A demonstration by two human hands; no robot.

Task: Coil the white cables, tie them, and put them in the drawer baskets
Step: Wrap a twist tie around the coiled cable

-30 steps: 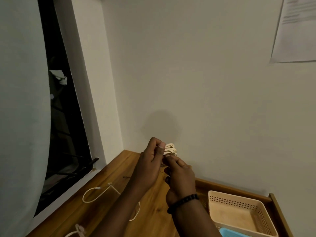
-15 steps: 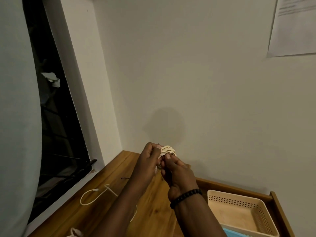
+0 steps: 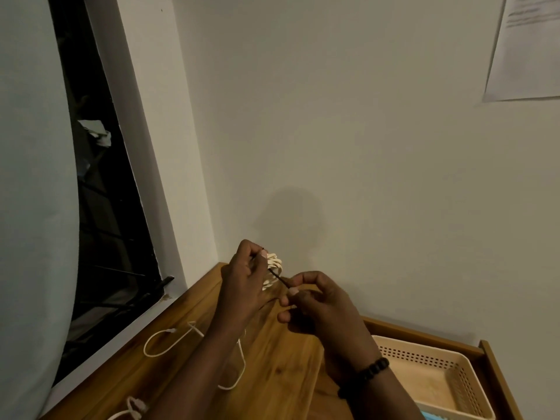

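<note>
My forearms are bare, no sleeves reaching them. On my right wrist, toward five o'clock, sits a bracelet point(image 3: 365, 375) of dark, rounded beads. My left wrist carries nothing.

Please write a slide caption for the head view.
Left hand grips coiled white cable; right hand pulls dark tie above wooden desk.

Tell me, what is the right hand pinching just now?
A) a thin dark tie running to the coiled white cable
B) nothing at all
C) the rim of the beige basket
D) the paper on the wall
A: the right hand pinches a thin dark tie that runs up to the coiled white cable held in the left hand.
</note>
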